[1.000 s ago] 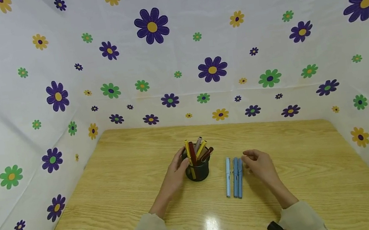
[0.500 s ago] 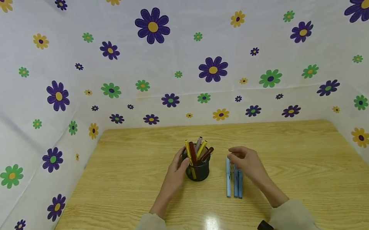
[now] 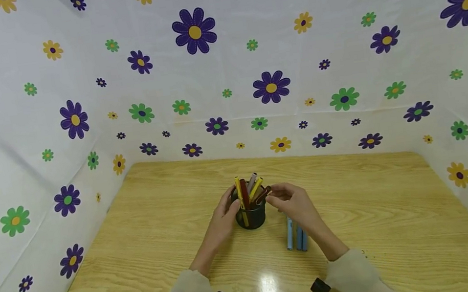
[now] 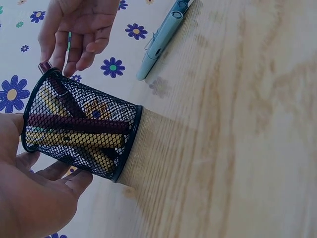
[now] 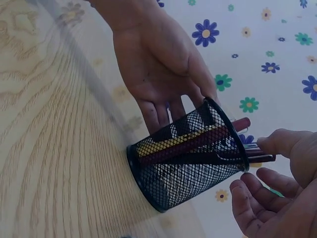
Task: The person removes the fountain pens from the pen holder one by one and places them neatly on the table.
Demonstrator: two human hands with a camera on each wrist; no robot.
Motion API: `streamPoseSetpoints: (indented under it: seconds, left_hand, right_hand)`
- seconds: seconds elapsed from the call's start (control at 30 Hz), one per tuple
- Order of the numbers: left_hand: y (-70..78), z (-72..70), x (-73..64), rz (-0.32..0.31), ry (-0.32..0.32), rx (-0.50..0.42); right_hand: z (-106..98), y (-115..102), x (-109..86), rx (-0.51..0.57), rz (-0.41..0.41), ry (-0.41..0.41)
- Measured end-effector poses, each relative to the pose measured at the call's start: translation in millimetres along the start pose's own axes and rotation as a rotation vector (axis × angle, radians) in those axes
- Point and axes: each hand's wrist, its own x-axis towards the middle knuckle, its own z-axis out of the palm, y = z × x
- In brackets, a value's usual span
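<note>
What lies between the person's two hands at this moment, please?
The mesh cup, with pens in it, stands between the left hand, which grips it, and the right hand; the head view shows this.

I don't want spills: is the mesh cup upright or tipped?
Upright: in the head view, the mesh cup stands on its base, pens poking out of the top.

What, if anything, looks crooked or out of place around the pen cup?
Nothing looks spilled or damaged. The leaning dark red pen stands out: it slants over the rim of the mesh cup more than the others, with the right hand at its end. The blue pens lie outside the cup on the table.
</note>
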Motion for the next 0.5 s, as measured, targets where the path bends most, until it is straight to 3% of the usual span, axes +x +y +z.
streamPoseSetpoints:
  seconds: [0.5]
  left_hand:
    - [-0.1,-0.4,-0.3,-0.001,0.003,-0.008]
  right_hand:
    - [15.2,-4.6,5.0,0.043,-0.005,-0.012]
